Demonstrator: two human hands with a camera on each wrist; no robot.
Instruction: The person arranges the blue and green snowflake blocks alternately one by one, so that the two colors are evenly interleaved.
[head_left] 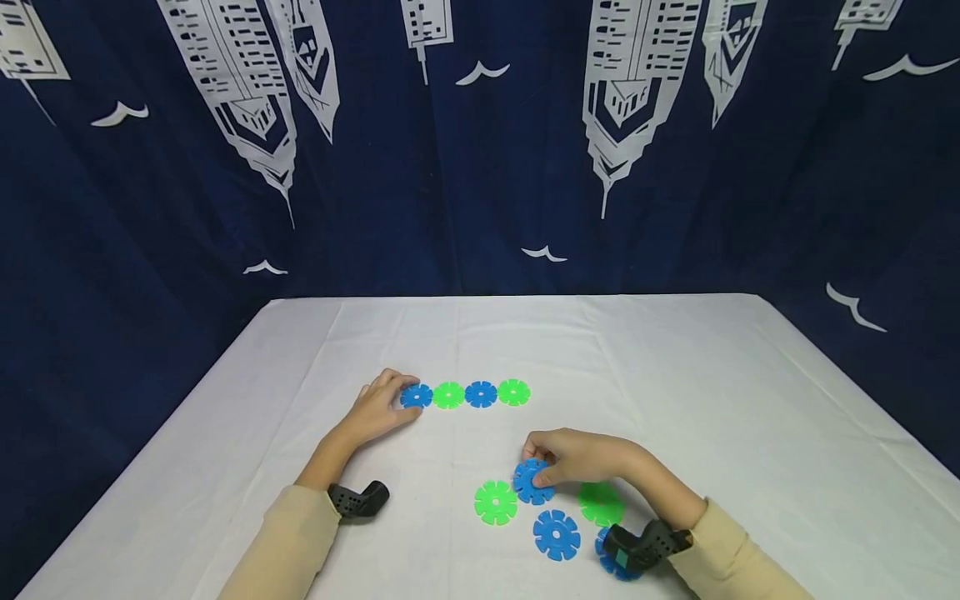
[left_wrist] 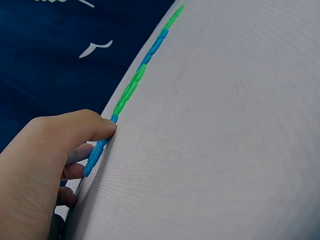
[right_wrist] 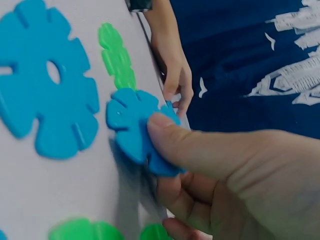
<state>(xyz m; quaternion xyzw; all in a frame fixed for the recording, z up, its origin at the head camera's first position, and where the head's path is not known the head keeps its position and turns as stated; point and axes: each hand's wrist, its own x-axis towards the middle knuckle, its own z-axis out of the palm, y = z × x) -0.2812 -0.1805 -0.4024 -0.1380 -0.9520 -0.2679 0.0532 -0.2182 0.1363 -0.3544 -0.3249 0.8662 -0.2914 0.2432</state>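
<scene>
A row of notched plastic interlocking discs lies on the table, alternating blue and green. My left hand (head_left: 380, 407) holds the blue disc at the row's left end (head_left: 416, 396), thumb and fingers at its edges. To its right come a green disc (head_left: 448, 395), a blue disc (head_left: 481, 394) and another green disc (head_left: 513, 392). Nearer to me, my right hand (head_left: 581, 457) pinches a blue disc (right_wrist: 132, 122), its thumb across the upper face. In the right wrist view that disc is tilted above the table, a shadow under it.
Around my right hand lie a green disc (head_left: 496, 502), a blue disc (head_left: 557, 535), a green disc (head_left: 601, 503) partly under the forearm, and a blue disc (head_left: 609, 565) mostly hidden by the wrist camera (head_left: 647, 546). A white cloth (head_left: 675, 358) covers the table; a dark blue curtain (head_left: 450, 183) hangs behind.
</scene>
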